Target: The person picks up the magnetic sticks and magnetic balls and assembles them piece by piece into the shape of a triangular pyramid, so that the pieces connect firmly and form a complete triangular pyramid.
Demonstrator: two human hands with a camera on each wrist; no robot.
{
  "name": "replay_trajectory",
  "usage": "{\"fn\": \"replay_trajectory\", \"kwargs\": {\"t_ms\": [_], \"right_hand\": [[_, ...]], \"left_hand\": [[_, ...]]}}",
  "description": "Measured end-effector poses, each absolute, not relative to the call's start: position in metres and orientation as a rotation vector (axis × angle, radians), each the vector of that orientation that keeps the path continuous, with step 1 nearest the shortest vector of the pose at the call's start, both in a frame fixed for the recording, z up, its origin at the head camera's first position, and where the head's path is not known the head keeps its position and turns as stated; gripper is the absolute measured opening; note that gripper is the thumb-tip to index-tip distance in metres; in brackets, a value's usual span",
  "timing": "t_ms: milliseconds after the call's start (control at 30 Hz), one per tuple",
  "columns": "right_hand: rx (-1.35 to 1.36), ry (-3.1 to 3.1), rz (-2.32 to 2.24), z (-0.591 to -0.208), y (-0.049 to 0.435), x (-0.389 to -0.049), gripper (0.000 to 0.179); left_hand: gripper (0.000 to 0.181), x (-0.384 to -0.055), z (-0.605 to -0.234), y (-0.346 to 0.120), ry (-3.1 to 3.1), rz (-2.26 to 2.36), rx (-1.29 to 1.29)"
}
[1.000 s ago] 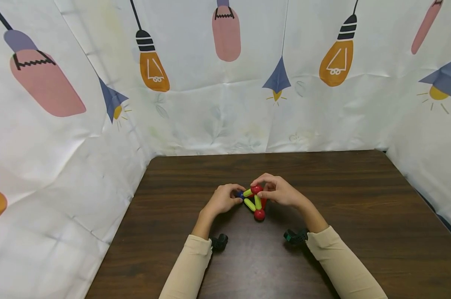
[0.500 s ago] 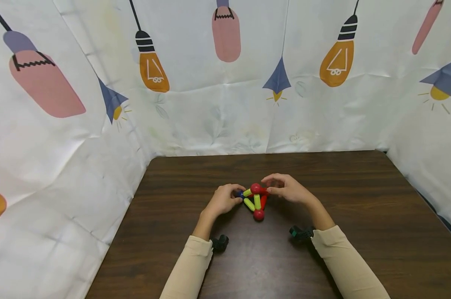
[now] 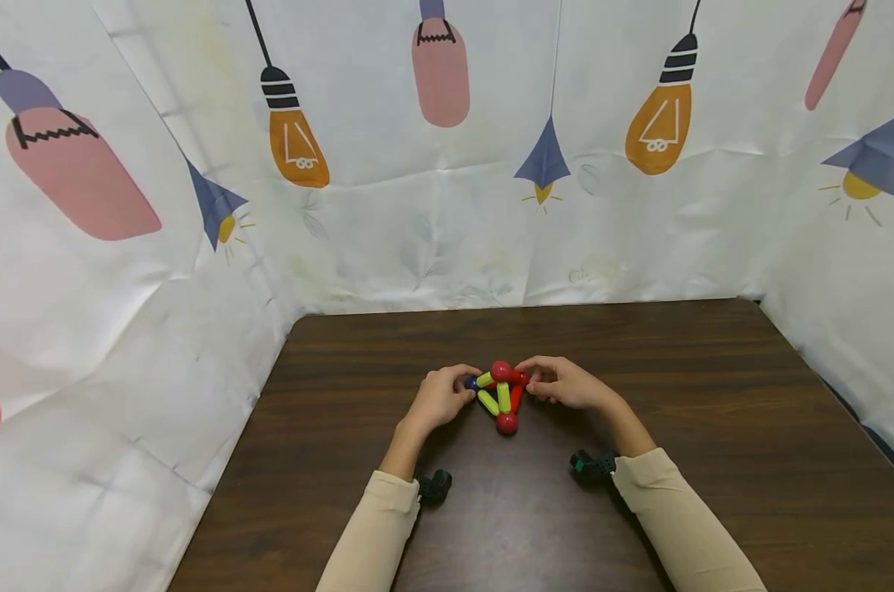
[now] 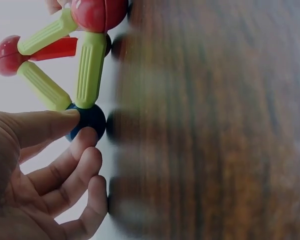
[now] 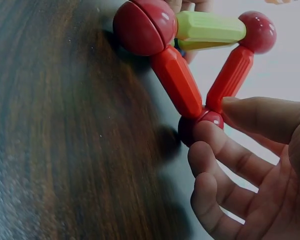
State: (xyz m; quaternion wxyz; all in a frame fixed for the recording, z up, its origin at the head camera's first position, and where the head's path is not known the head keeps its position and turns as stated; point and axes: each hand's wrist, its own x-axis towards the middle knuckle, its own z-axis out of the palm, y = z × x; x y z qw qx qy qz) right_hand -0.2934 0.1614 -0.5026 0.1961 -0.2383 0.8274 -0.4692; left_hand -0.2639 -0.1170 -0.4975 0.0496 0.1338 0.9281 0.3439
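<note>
A small frame of magnetic sticks and balls stands on the brown table [image 3: 387, 345], with balls at its corners. My left hand [image 3: 439, 396] pinches the blue ball [image 4: 92, 121] at its left corner between thumb and fingertips. Yellow-green sticks [image 4: 90, 70] run from that ball to the top red ball [image 3: 501, 372] and the front red ball [image 3: 507, 423]. At the right corner, my right hand [image 3: 568, 383] holds another red ball [image 5: 187, 131], its thumb against a red stick [image 5: 230, 80]. Another red stick [image 5: 176, 80] joins this corner to the front ball.
Dark wrist cameras [image 3: 435, 487] sit at both wrists, just above the table. A white curtain [image 3: 432, 238] printed with lamps hangs behind the table's far edge and along its sides.
My right hand has let go of the top red ball, drawn back to the right, and taken the right corner ball. My left hand stays on the blue ball.
</note>
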Motion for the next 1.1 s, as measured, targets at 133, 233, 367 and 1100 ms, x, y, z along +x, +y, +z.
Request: {"fn": "replay_trajectory", "kwargs": {"t_ms": [133, 233, 367, 1100], "right_hand": [[-0.653, 2.32, -1.324, -0.5016, 0.1613, -0.2924, 0.038], [-0.656, 2.315, -1.329, -0.5016, 0.1624, -0.2924, 0.039], [-0.661, 2.295, -1.35, -0.5022, 0.1636, -0.2928, 0.042], [-0.623, 2.306, -1.335, -0.5023, 0.165, -0.2925, 0.044]], "left_hand": [[0.039, -0.2632, -0.4978, -0.1173, 2.812, 1.087, 0.419], [0.042, -0.2625, -0.4978, -0.1176, 2.794, 1.093, 0.44], [0.046, -0.2616, -0.4974, -0.1182, 2.772, 1.079, 0.463], [0.064, -0.2609, -0.4974, -0.1182, 2.733, 1.024, 0.519]]}}
